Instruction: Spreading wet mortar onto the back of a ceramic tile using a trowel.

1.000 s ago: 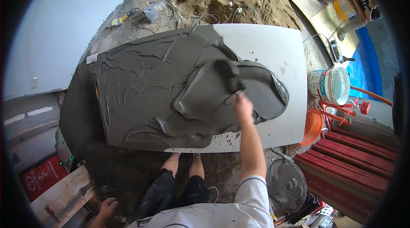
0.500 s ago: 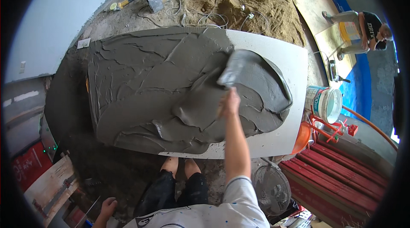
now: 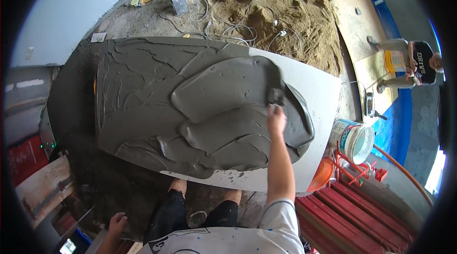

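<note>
A large perforated pale board (image 3: 322, 106) lies in front of me, mostly covered in wet grey mortar (image 3: 143, 92) with ridges and smears. My right hand (image 3: 277, 119) grips a trowel (image 3: 277, 94) on the mortar, right of the middle; the blade is dark and partly blurred. Bare board shows along the right and near edges. My left hand (image 3: 117, 223) hangs low at the left beside my body, fingers loosely bent and apart, with nothing visible in it.
Sand (image 3: 304, 25), a power tool (image 3: 143, 0) and cables lie beyond. A person (image 3: 421, 61) sits on a yellow bucket at right. A white bucket (image 3: 357, 142), orange basin (image 3: 320, 175) and red stacked boards (image 3: 342, 211) stand at the right, a wooden plank (image 3: 43, 182) at lower left.
My right hand and trowel have moved right from where they were half a second ago. The smoothed mortar patch now extends farther toward the far edge. The view has shifted slightly.
</note>
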`<state>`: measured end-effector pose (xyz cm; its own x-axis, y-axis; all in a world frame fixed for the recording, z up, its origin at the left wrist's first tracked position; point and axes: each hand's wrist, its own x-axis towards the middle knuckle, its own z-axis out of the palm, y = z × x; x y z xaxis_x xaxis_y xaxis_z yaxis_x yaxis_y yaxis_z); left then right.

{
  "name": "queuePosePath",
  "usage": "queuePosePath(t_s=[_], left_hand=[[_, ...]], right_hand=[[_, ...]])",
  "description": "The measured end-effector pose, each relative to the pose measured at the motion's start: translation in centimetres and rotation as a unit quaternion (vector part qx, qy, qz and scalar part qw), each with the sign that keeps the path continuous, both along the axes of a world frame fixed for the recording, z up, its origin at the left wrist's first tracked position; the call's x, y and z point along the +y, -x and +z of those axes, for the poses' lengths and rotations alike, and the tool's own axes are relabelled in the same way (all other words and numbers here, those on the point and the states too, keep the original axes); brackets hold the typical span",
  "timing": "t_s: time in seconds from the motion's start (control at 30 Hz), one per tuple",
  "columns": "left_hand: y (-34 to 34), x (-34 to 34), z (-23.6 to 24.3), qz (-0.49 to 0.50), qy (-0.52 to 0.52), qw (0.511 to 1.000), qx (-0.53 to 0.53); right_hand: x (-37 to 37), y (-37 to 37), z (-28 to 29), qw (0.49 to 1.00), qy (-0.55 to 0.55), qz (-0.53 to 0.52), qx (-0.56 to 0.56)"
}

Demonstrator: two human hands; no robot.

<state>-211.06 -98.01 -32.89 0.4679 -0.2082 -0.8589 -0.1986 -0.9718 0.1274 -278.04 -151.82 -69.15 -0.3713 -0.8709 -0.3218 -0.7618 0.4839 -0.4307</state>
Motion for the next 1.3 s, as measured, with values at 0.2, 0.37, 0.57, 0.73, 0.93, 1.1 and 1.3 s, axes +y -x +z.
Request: queuePosePath(t_s=[0.2,0.37,0.57,0.73,0.93,1.1,1.3], left_hand=[[9.9,3.8,0.2,0.07,0.002,0.997,0.038],[12.5,7.6,1.1,0.066,-0.057,0.995,0.037],[13.4,6.3,-1.0,0.096,-0.048,0.991,0.08],[11.3,5.8,-0.4,0.125,-0.048,0.99,0.052],[8.2,7.6,-2.4,0.132,-0.021,0.988,0.081],[4.7,10.6,-2.7,0.173,-0.037,0.982,0.07],[1.8,11.5,-2.2,0.19,-0.044,0.98,0.038]], right_hand=[[7.0,15.3,-1.4,0.935,0.113,-0.289,-0.171],[3.7,1.4,-1.4,0.738,0.083,-0.487,-0.459],[-1.6,-20.6,-1.4,0.803,-0.048,-0.226,-0.549],[-3.9,-20.5,-0.5,0.981,-0.041,0.175,-0.072],[-2.6,0.6,-1.0,0.992,0.051,-0.107,-0.053],[-0.3,-5.9,-2.0,0.775,0.083,-0.43,-0.455],[-3.3,-33.1,-2.3,0.812,-0.078,-0.244,-0.524]])
